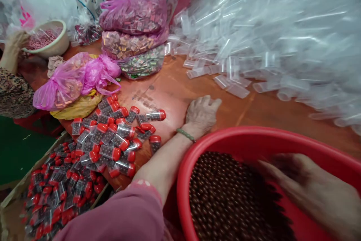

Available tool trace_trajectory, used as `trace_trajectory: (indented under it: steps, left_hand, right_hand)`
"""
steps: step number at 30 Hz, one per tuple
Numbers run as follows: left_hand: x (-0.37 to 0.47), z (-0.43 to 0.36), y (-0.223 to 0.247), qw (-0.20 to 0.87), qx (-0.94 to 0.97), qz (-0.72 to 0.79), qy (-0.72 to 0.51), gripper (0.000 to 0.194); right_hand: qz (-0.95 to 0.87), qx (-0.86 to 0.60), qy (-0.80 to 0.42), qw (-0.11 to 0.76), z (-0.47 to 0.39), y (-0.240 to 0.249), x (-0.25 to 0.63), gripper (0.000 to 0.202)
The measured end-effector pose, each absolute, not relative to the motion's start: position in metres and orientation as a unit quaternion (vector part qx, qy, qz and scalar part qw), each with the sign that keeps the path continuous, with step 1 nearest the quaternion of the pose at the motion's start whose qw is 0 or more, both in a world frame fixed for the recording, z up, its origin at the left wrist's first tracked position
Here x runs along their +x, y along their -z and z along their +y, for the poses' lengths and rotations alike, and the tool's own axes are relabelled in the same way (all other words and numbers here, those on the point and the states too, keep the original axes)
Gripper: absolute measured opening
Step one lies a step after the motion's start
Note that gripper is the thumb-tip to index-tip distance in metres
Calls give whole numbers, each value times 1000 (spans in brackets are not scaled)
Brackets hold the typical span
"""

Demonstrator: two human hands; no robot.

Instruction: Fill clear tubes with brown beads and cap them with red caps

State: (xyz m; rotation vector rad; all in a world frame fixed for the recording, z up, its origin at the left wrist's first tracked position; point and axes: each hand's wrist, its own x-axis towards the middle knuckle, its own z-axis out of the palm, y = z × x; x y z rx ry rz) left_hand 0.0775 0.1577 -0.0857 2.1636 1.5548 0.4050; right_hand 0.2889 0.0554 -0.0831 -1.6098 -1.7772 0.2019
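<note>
Left hand (202,112): over the orange-brown tabletop (172,79), just beyond the basin's left rim, back turned up, fingers bent; I cannot tell whether it pinches anything. Green bead bracelet (185,134) at the wrist.

Right hand (313,184): inside the red plastic basin (239,132), near right, beside the beads, blurred; I cannot tell whether its fingers are spread or pressed on anything.

Dark brown round beads (231,196): one glossy mass, in the basin's left part.

Red-capped clear vials (109,150): filled with dark beads, heaped left of the left forearm; I count a second heap (67,192) in a cardboard box (7,211), near left.

Clear plastic tubes (237,88): large loose pile, far right.

Plastic bags (134,11): three, stacked, far side, holding small pieces.

White bowl (64,40): far left, pink beads (43,38) inside, a co-worker's hand (18,43) at its edge.
</note>
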Motion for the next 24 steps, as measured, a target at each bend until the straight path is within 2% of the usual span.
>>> trace_trajectory:
  steps: [2,4,7,9,12,14,19,21,24]
  left_hand:
    - [75,152,93,194,797,553,-149,47]
    - [72,144,95,176,802,553,-139,46]
    - [63,125,87,154,805,561,-116,43]
    - [49,108,75,145,808,563,-100,41]
    - [14,86,50,132,831,535,-81,36]
    - [-16,76,32,125,859,496,-38,29]
    - [-83,64,1,106,833,542,23,22]
    - [-97,60,-3,77,811,578,52,18]
    - [-104,56,3,61,783,614,75,23]
  right_hand:
    - [-637,-664,-260,291,63,97,297,27]
    - [-585,-670,-382,252,62,102,297,25]
    - [-557,-660,-456,214,47,97,279,27]
    - [-522,-670,-505,152,35,89,261,35]
    - [-561,-663,-490,78,27,79,241,42]
    - [-630,-628,-454,52,26,77,235,40]
    - [-757,-514,-399,45,17,80,228,27]
    - [-777,-483,-402,35,11,81,225,28]
    - [-798,-458,-391,27,7,81,223,30]
